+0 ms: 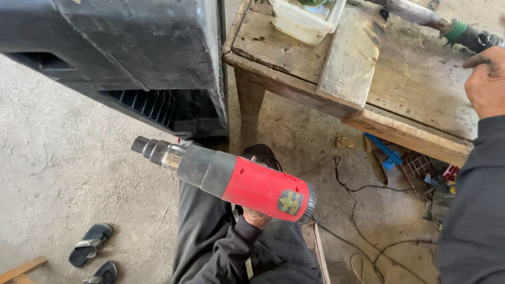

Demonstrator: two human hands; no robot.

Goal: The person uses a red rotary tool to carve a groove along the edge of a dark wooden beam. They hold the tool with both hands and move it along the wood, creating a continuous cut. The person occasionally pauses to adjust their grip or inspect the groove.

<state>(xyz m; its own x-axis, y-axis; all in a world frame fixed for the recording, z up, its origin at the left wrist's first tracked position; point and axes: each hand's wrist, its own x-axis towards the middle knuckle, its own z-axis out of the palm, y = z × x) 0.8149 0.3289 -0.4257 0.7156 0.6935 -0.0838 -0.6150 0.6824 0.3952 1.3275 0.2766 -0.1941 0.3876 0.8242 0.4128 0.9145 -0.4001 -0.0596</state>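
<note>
The heat gun (231,181), red at the rear and black toward its metal nozzle, lies across the middle of your view above your lap, nozzle pointing left at the lower edge of the big black plastic part (137,58) that fills the upper left. The nozzle tip is near that part's ribbed underside; you cannot tell from here whether they touch.

To the right stands the worn wooden workbench (415,84), with a loose board (350,58) lying on its top and a clear plastic tub (305,21) at the far edge. Below the bench you have the concrete floor (58,173), with a thin black cable (363,210) trailing across it and a pair of black sandals (92,244) at lower left.

Your left hand (256,216) is wrapped around the heat gun's grip from underneath, mostly hidden by the body. Your right hand (486,81) rests at the bench's right edge, fingers curled, just below a green-banded tool (455,29); whether it grips anything you cannot tell.
</note>
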